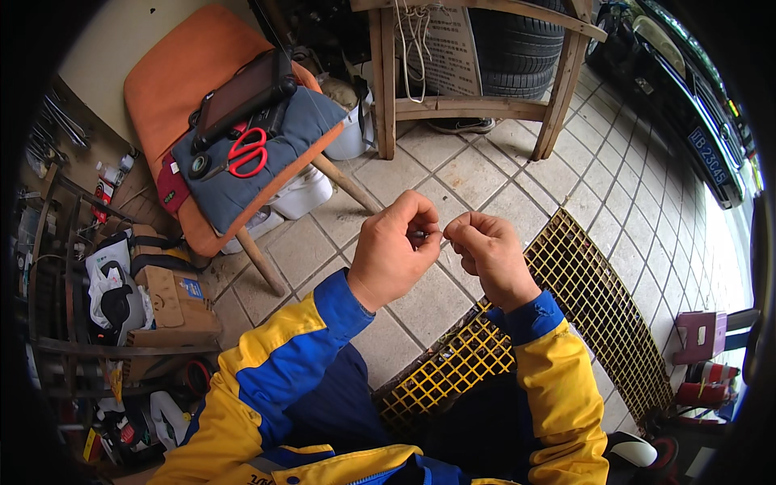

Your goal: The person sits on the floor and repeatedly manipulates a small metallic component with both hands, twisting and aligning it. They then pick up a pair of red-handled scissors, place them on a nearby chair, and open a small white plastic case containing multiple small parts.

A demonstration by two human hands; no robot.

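Note:
In front of my body, over the tiled floor, my two hands almost meet at the fingertips. My left hand (396, 252) is closed, its thumb and forefinger curled round a small dark, shiny piece (418, 234) too small to name. Close against it, my right hand (493, 257) pinches with thumb and forefinger; whatever sits between those fingertips is too fine to make out. To the left is an orange chair (174, 61) with a grey-blue cushion (303, 121). On the cushion lie red-handled scissors (247, 153), a black roll of tape (199, 166) and a black tablet-like device (242, 93).
A wooden frame stand (477, 107) holds tyres (517, 44) behind. Yellow floor grating (598, 299) runs below and right of my hands. A cardboard box (182, 299) and a cluttered rack (65, 347) stand at left. A dark car (671, 89) is parked far right, beyond a pink stool (699, 335).

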